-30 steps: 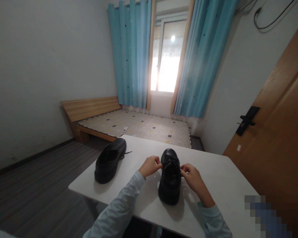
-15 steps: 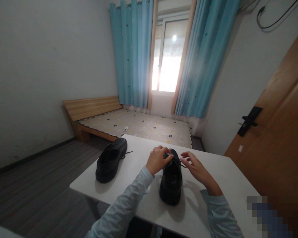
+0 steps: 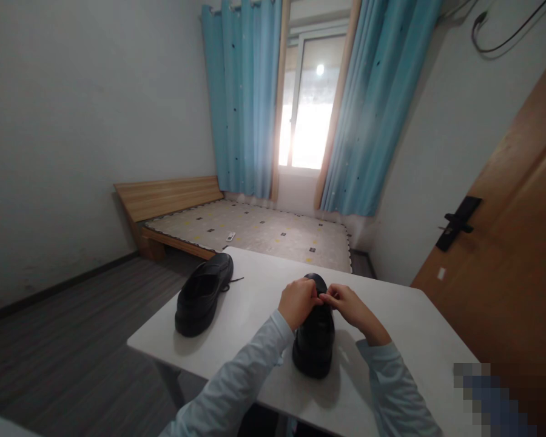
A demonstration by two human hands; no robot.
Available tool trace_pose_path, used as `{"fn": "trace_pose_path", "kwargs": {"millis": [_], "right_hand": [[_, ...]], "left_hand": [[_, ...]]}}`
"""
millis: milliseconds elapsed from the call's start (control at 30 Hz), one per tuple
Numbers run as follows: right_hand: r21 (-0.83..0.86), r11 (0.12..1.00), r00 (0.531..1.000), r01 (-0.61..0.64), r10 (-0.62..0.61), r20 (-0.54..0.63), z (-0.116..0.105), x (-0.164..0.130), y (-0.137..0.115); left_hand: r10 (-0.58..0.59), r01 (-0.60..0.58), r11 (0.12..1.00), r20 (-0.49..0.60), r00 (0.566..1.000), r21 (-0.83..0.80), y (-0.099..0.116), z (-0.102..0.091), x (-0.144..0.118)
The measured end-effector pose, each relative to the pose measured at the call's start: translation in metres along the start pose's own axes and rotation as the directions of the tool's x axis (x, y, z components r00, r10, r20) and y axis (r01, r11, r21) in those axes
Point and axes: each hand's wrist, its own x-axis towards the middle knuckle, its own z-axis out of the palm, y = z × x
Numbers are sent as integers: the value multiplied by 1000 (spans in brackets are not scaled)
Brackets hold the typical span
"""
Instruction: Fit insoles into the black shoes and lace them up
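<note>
A black lace-up shoe [image 3: 315,352] stands on the white table in front of me, toe pointing away. Over its lacing, my left hand [image 3: 297,303] is closed, with thumb and fingers pinched. My right hand [image 3: 349,305] meets it from the other side, its fingertips pinched together too. Both hands appear to grip the shoelace, though the fingers mostly hide it. To the left, the matching black shoe [image 3: 202,297] rests near the table's edge, and its own lace [image 3: 234,281] trails to the right.
The white table [image 3: 250,303] has its far edge near a bed [image 3: 264,233], where a white remote [image 3: 230,237] lies. A wooden door [image 3: 505,255] with a black handle [image 3: 458,224] is on the right. Blue curtains [image 3: 248,103] flank the window.
My hands have come together over the shoe's lacing. The left moved right, the right moved left, and the fingers went from loosely spread to pinched. The other shoe stayed put.
</note>
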Motion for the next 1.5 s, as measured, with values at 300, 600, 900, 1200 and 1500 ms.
{"fn": "trace_pose_path", "kwargs": {"millis": [300, 600, 900, 1200, 1500], "right_hand": [[5, 1000, 989, -31, 31, -142, 3, -8, 14], [-12, 995, 976, -101, 97, -196, 11, -16, 36], [-189, 972, 968, -141, 95, -233, 6, -27, 40], [-239, 956, 961, -170, 107, -254, 9, -33, 42], [-233, 953, 959, -191, 131, -250, 10, -34, 46]], "left_hand": [[-21, 23, 999, -79, 997, 30, -11, 8, -7], [-77, 78, 997, -88, 993, 10, -31, 11, -10], [-91, 93, 995, -36, 995, 47, -48, 11, -15], [-136, 136, 989, -2, 991, 60, -57, 11, -15], [-177, 174, 982, 38, 983, 74, -58, 10, -15]]}}
